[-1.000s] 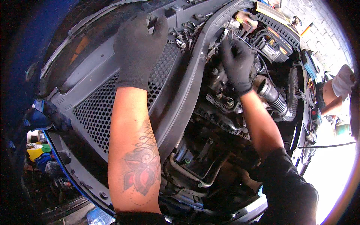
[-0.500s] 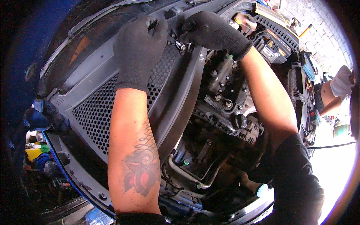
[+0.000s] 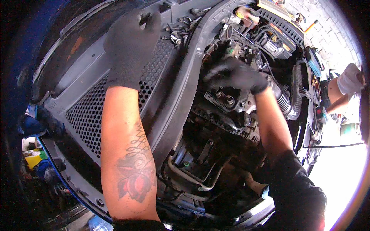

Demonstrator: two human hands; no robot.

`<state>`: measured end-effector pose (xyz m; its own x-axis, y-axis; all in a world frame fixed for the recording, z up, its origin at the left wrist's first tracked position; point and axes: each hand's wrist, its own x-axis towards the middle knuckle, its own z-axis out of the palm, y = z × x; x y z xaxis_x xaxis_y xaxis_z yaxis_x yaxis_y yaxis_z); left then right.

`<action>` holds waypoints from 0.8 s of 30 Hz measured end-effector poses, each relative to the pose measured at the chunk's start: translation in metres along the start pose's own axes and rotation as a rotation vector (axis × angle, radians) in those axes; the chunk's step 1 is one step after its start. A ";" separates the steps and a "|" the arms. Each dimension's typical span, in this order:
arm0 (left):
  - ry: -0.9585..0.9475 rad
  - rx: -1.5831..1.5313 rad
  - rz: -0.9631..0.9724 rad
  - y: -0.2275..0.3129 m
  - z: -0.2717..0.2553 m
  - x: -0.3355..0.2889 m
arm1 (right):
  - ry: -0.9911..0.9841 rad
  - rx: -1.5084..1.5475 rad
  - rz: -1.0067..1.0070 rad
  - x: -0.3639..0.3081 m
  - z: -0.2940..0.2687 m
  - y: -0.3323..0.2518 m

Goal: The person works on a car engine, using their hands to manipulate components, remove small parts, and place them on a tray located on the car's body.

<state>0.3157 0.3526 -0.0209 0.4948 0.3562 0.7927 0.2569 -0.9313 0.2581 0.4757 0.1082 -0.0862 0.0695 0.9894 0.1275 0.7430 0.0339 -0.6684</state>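
Note:
My left hand [image 3: 133, 44], in a black knit glove, is over the black plastic cowl panel [image 3: 83, 115] with its honeycomb grille. Its thumb and fingers curl together at the far end, and whatever they may hold is hidden. Beside those fingertips a pile of loose bolts [image 3: 175, 39] lies in the cowl's recess. My right hand [image 3: 237, 75], gloved the same way, is above the engine [image 3: 227, 101], smeared by motion. Its fingers are too blurred to show whether they grip anything.
A battery [image 3: 275, 46] stands at the far right of the engine bay. A ribbed air hose [image 3: 284, 102] runs to the right of the engine, with a pipe [image 3: 189, 179] low in front. Another person's arm [image 3: 334, 92] shows at the right edge, by the car.
My right hand has moved from beside the bolts, rightward and nearer, to over the engine. My left hand has shifted slightly left, uncovering more of the bolt pile.

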 end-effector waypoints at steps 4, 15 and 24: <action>-0.049 0.023 -0.037 -0.003 0.000 -0.001 | 0.148 -0.148 0.058 0.049 0.071 0.091; -0.049 -0.018 -0.004 -0.003 0.003 -0.001 | 0.018 -0.434 -0.051 0.089 0.128 0.172; -0.123 0.010 -0.064 -0.001 -0.001 0.002 | 0.034 -0.389 -0.121 0.076 0.128 0.186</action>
<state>0.3160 0.3544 -0.0190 0.5747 0.4222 0.7011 0.2994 -0.9057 0.3000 0.5341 0.2076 -0.2943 -0.0161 0.9761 0.2169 0.9430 0.0869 -0.3213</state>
